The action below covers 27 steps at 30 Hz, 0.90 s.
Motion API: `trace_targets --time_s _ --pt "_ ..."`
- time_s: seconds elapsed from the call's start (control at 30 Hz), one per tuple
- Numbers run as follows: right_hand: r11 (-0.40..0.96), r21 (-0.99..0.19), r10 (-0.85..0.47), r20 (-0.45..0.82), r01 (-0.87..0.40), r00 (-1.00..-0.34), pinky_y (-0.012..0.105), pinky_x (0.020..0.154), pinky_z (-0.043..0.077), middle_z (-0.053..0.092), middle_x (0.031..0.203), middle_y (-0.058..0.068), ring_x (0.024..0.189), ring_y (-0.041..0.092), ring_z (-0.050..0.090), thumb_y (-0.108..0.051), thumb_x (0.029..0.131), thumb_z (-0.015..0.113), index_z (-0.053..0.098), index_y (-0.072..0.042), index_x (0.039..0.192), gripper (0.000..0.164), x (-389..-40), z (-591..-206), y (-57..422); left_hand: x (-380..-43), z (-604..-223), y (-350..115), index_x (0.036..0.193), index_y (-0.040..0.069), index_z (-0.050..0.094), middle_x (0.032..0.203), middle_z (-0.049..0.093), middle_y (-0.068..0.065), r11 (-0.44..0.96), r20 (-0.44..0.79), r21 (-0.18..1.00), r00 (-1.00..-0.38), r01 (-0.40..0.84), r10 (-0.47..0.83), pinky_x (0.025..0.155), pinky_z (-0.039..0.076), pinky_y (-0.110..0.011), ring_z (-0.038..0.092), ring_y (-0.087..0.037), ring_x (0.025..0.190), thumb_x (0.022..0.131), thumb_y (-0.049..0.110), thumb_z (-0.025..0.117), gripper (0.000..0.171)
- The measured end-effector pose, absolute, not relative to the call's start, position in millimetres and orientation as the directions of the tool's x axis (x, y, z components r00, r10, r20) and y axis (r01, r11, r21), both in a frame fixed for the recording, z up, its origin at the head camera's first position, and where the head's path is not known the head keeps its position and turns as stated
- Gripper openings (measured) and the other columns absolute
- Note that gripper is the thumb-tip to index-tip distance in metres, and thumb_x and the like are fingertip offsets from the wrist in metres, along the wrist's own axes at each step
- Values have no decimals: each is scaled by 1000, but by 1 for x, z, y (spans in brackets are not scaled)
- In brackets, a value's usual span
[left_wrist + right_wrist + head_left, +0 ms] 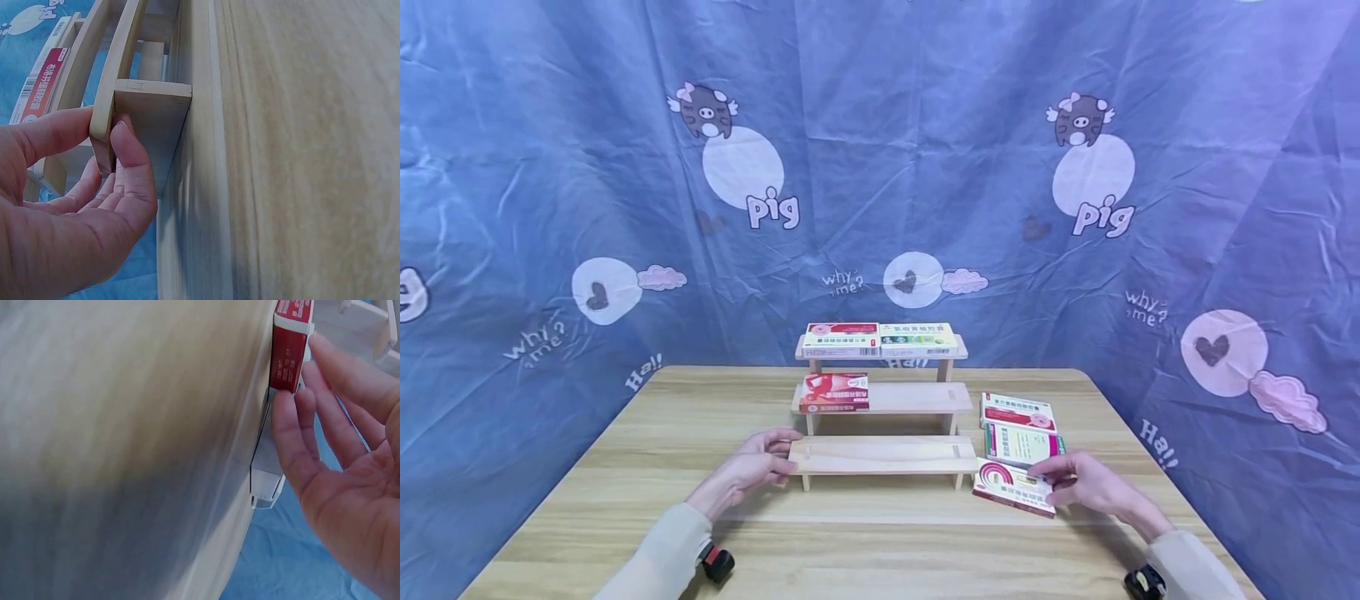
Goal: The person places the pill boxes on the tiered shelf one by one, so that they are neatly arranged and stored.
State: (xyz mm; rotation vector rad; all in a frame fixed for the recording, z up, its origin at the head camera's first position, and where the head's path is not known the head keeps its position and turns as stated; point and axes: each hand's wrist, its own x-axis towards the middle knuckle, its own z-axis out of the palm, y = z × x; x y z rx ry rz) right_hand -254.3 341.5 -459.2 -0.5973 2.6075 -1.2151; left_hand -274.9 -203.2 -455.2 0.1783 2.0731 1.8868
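Note:
A three-step wooden display rack (880,454) stands on the table. My left hand (756,468) pinches the left end of its lowest board; the left wrist view shows the index finger on top of the board (107,119) and the thumb under it. At the rack's right, my right hand (1086,483) grips the right end of a white and red medicine box (1011,487) lying flat. In the right wrist view, the thumb and fingers meet around that box's red end (289,359). Behind it lie a green and white medicine box (1018,443) and a red and white one (1018,412).
On the rack's top step lie a pink and white medicine box (841,340) and a white and green one (917,340). A red medicine box (835,392) lies at the left of the middle step. A blue patterned curtain (880,167) hangs behind the wooden table (850,558).

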Motion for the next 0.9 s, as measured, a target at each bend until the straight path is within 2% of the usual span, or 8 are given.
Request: trace_targets --time_s 0.2,0.33,0.47,0.57,0.73,0.9 --pt "626 -720 -420 12 -299 -908 20 71 51 65 105 17 86 13 58 0 69 77 69 1 114 45 -250 -457 335 -275 -457 -201 140 -7 39 129 51 -23 117 -168 983 -942 -139 292 73 56 -30 62 -19 89 81 -6 65 64" --pt "622 -711 -438 30 -327 -898 20 76 52 66 113 24 92 12 59 -1 70 78 69 3 113 45 -249 -456 336 -275 -458 -202 140 -7 39 130 50 -24 118 -170 983 -945 -142 280 73 55 -30 62 -19 89 81 -7 64 64" --pt "604 -723 -466 21 -335 -885 19 78 52 66 113 25 93 6 60 -4 73 77 67 6 115 45 -251 -457 341 -276 -458 -203 141 -7 38 131 50 -25 122 -166 983 -945 -136 282 73 55 -30 61 -19 89 82 -6 64 64" --pt "586 -731 -502 12 -350 -865 20 78 51 65 113 23 93 5 58 -7 74 77 66 6 118 47 -251 -458 345 -276 -458 -203 141 -7 38 131 50 -25 123 -163 984 -944 -133 287 74 56 -31 61 -19 90 82 -6 64 65" --pt "539 -746 -578 11 -392 -816 19 81 49 59 116 20 96 3 54 -12 71 80 60 4 122 57 -251 -461 344 -276 -458 -203 141 -8 37 130 50 -24 120 -164 984 -943 -135 290 74 56 -31 62 -19 88 81 -6 64 65" --pt "499 -746 -620 49 -441 -783 22 77 53 58 110 21 92 3 56 -9 69 80 54 9 122 62 -249 -462 342 -275 -458 -202 140 -8 38 124 53 -20 110 -155 986 -941 -127 300 71 55 -28 61 -17 87 81 -7 64 64"
